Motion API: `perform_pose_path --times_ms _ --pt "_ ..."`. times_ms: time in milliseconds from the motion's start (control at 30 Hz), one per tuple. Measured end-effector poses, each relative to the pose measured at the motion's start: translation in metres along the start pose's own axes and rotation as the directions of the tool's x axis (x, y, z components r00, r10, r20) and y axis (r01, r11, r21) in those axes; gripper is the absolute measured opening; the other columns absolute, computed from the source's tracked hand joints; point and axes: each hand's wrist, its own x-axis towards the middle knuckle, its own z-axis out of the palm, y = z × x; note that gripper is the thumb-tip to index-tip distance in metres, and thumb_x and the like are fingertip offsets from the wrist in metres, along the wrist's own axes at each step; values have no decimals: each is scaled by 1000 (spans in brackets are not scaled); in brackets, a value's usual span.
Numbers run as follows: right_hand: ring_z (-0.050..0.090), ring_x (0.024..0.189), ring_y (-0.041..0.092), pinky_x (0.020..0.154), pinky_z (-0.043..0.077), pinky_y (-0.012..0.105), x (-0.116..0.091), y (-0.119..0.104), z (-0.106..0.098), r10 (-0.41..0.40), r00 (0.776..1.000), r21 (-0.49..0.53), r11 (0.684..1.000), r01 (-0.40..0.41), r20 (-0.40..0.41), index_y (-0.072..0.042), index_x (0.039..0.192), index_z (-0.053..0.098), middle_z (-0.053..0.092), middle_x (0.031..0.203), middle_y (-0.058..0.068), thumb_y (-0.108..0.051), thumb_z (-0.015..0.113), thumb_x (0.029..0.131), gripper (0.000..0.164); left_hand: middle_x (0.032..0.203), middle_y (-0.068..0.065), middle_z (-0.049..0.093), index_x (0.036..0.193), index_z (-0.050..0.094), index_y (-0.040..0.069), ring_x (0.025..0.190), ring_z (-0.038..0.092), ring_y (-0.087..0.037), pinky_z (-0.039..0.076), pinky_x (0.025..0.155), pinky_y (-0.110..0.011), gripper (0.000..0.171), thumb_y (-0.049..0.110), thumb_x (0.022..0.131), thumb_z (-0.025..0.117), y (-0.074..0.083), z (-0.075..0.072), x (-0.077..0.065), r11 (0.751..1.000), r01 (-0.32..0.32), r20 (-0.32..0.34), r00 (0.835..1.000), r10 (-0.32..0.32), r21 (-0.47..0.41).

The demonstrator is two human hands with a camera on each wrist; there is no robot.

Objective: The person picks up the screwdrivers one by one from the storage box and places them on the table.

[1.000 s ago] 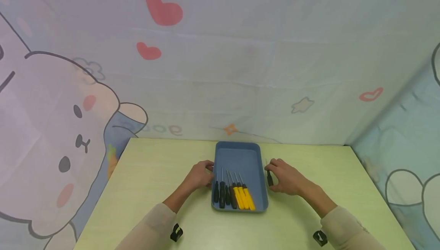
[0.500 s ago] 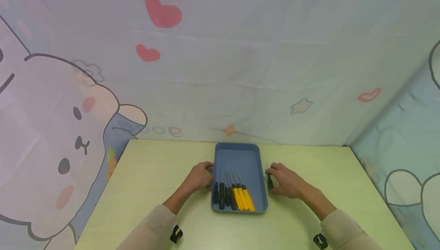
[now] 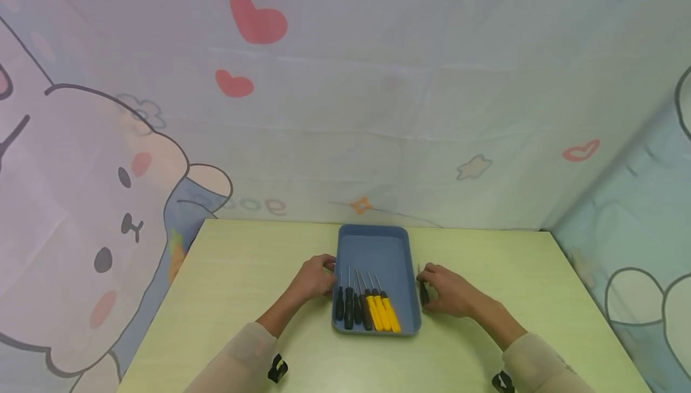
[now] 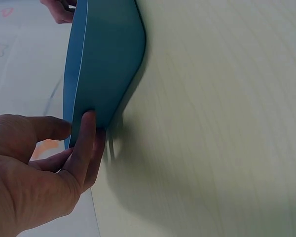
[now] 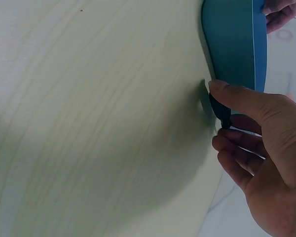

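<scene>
Along the left side of a blue tray (image 3: pixel 372 246), my left hand (image 3: pixel 314 277) grips its edge, thumb at the rim and fingers against the outer wall (image 4: pixel 106 59) in the left wrist view. Inside the near half of the tray lie several black-handled screwdrivers (image 3: pixel 348 312) and three with yellow handles (image 3: pixel 384 312), shafts pointing away from me. Right of the tray, my right hand (image 3: pixel 450 291) pinches a small screwdriver (image 3: pixel 424 294) by its black handle between thumb and fingers. Its thin shaft points away, and the right wrist view shows the handle (image 5: pixel 219 109) close over the table, beside the tray wall.
The pale wooden table (image 3: pixel 259 243) extends to both sides of the tray. Behind it hangs a printed cloth (image 3: pixel 378 99), meeting the table's far edge just beyond the tray. Black straps (image 3: pixel 278 369) show by both sleeves.
My right hand has slid a little toward me along the tray's right side with the screwdriver in it. The left hand and the tray have stayed in place.
</scene>
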Motion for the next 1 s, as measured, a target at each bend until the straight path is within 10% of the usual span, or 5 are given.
perform_pose_path --times_ms 1000 --pt "59 101 22 91 56 43 1 -4 7 -47 999 -89 995 45 -14 2 125 69 60 113 5 -20 95 78 58 125 -25 67 143 55 -12 74 75 -24 64 66 -36 56 -5 87 60 2 -1 -2 1000 -9 14 1000 9 -4"
